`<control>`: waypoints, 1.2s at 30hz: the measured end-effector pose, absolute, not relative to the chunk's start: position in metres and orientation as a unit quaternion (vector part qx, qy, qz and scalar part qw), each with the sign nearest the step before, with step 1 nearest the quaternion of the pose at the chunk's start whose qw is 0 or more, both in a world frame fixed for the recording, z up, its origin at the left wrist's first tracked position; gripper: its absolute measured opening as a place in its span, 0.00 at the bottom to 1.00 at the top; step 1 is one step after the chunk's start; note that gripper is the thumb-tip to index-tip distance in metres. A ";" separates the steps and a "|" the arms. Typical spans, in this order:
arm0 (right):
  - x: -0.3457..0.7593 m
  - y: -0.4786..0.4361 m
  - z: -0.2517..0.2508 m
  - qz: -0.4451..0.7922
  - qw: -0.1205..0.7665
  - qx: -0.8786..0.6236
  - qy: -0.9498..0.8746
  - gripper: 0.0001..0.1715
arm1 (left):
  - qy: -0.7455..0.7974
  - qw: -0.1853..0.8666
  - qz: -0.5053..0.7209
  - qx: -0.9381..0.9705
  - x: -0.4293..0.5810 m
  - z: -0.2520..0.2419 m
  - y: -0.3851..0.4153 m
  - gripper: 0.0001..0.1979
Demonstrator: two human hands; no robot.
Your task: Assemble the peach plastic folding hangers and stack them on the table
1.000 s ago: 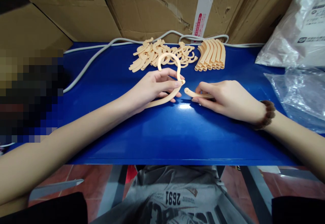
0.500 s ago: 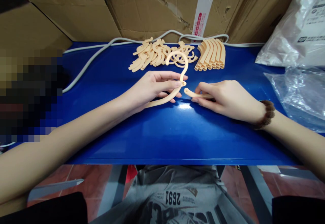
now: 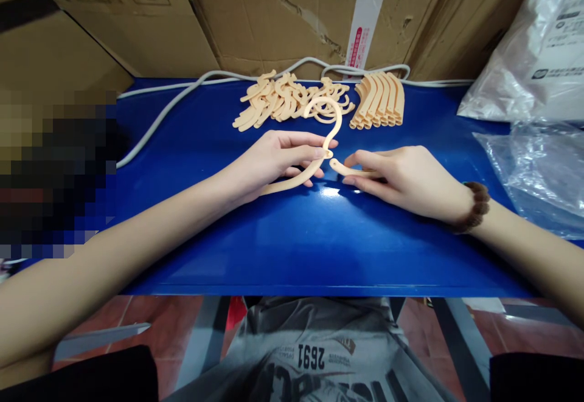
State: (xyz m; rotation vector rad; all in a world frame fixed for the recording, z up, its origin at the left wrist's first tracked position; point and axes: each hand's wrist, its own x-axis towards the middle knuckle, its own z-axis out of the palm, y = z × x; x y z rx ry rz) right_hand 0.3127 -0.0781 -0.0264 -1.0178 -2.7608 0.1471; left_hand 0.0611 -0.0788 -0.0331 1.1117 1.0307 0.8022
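My left hand (image 3: 285, 155) is closed on a beige plastic clothes hanger piece: a curved hook (image 3: 338, 119) rises from the pinch, and a curved hanger arm (image 3: 292, 183) runs back under the palm. Hook and arm meet at the thumb tip, where the joint is partly covered. Opposite, my right hand (image 3: 392, 171) pinches a second beige hanger arm (image 3: 340, 167). Its rounded end with a small hole points left, just short of the joint, with a narrow gap that I cannot measure. The far end of this arm is hidden in the right palm.
Behind the hands lie a loose heap of beige hooks and arms (image 3: 269, 101) and a neat row of curved hanger arms (image 3: 378, 101) on the blue table (image 3: 274, 244). A white cable (image 3: 168, 113) runs along the back, before cardboard boxes (image 3: 269, 19). Plastic bags (image 3: 520, 79) lie at right.
The hook in my left hand has tilted slightly to the right. The right hand's hanger arm has come a little closer to the joint; both hands keep their hold.
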 end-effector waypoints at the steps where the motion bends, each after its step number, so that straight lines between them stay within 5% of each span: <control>1: 0.313 -0.078 -0.026 0.050 0.101 -0.340 -0.934 0.18 | 0.456 0.654 0.353 0.490 0.061 -0.032 -0.079 0.11; 36: 0.312 -0.075 -0.032 0.011 0.125 -0.316 -0.941 0.25 | 0.433 0.652 0.287 0.553 0.058 -0.033 -0.078 0.03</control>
